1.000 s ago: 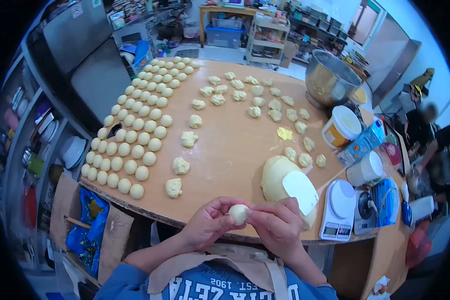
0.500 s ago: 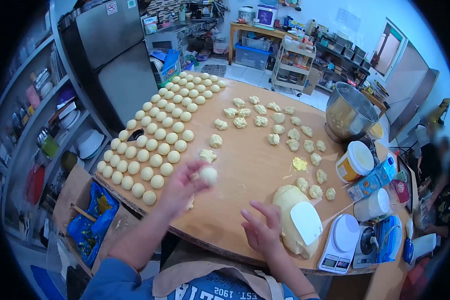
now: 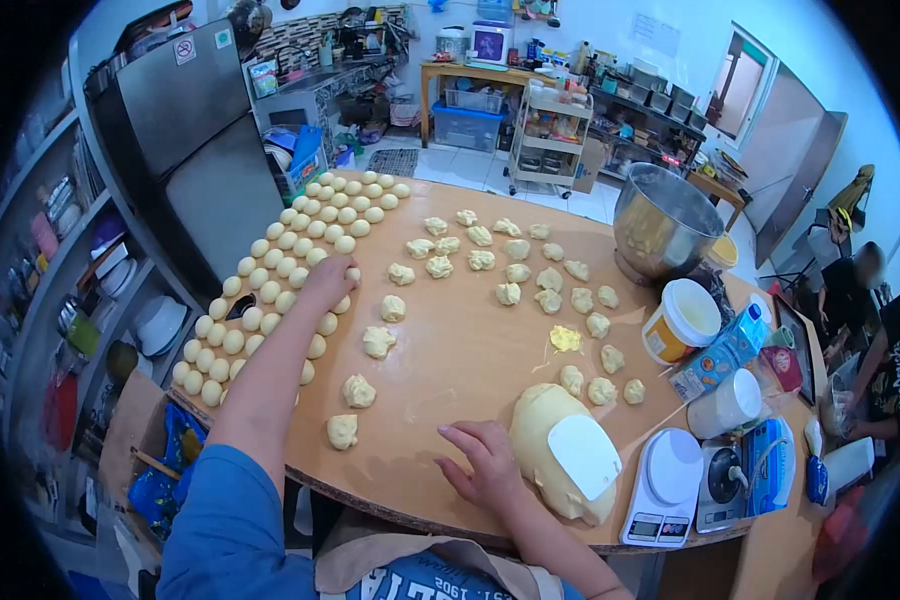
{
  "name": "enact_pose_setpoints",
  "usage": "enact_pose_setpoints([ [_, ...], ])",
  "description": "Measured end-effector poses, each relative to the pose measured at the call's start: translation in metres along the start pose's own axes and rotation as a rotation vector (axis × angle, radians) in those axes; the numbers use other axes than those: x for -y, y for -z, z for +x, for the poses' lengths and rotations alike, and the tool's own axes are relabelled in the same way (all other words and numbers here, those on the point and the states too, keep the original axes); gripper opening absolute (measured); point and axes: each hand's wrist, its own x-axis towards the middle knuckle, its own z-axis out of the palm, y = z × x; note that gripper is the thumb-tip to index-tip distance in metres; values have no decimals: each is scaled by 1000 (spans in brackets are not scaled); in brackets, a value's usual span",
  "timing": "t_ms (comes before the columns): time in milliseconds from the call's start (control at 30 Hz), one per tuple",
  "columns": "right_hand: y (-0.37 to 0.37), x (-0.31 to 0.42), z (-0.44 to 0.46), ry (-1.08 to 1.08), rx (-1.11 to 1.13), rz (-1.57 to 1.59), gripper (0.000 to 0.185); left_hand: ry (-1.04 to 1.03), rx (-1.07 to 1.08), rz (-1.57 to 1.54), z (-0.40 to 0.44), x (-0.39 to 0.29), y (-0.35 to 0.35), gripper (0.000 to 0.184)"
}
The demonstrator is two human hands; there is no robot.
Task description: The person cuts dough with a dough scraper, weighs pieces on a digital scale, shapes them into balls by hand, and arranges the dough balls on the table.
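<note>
My left hand (image 3: 330, 283) reaches out to the right edge of the rows of smooth dough balls (image 3: 273, 260). Its fingers are closed on a dough ball (image 3: 354, 274), which shows partly at the fingertips. Low over the front of the table, my right hand (image 3: 478, 462) has its fingers apart and holds nothing. Just right of it lies a large mass of dough (image 3: 542, 440) with a white scraper (image 3: 584, 457) on top. Rough dough pieces (image 3: 378, 342) form a line between my hands, and several others (image 3: 481, 260) are scattered farther back.
A steel mixing bowl (image 3: 667, 222), a white tub (image 3: 682, 318), a blue carton (image 3: 725, 352) and a kitchen scale (image 3: 662, 485) stand along the right side. A yellow smear of fat (image 3: 565, 339) sits mid-table. Another person (image 3: 855, 290) is at the far right; a fridge (image 3: 195, 140) stands behind left.
My left hand has moved away from me with the dough ball, from the near table to the edge of the rows. The right hand stays open nearby. The camera view has shifted.
</note>
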Motion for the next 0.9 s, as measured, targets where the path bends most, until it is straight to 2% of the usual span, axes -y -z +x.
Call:
enact_pose_setpoints([
  [67, 0, 1, 0, 7, 8, 14, 48, -157, -377, 289, -8, -8, -5, 40],
  [133, -2, 1, 0, 8, 23, 31, 49, -232, -487, 311, -15, -28, 1, 42],
  [200, -3, 2, 0, 3, 22, 32, 49, -218, -336, 67, -16, -53, 12, 46],
  [300, -6, 0, 0, 7, 14, 34, 51, -237, 72, -31, -26, -66, -11, 41],
  [400, -5, -4, -3, -3, -3, 17, 51, -220, 98, 12, -28, -63, -30, 37],
  [500, -1, -4, -3, -22, -30, -14, 49, -315, -7, -94, -22, -58, -25, 29],
  [600, -1, -5, -4, -28, -79, -4, 47, -464, -398, -303, -49, -91, 14, 21],
  [700, 3, -7, -7, -51, -143, 26, 45, -409, -282, -418, -99, -124, 55, 18],
  [767, 6, -7, -10, -75, -206, 53, 44, -188, 177, -646, -142, -138, 52, 20],
  [833, 8, -8, -14, -96, -288, 87, 42, -631, 445, -8, -174, -143, 18, 25],
  [900, 12, -8, -12, -97, -286, 113, 36, -715, 249, 20, -215, -138, -14, 37],
])
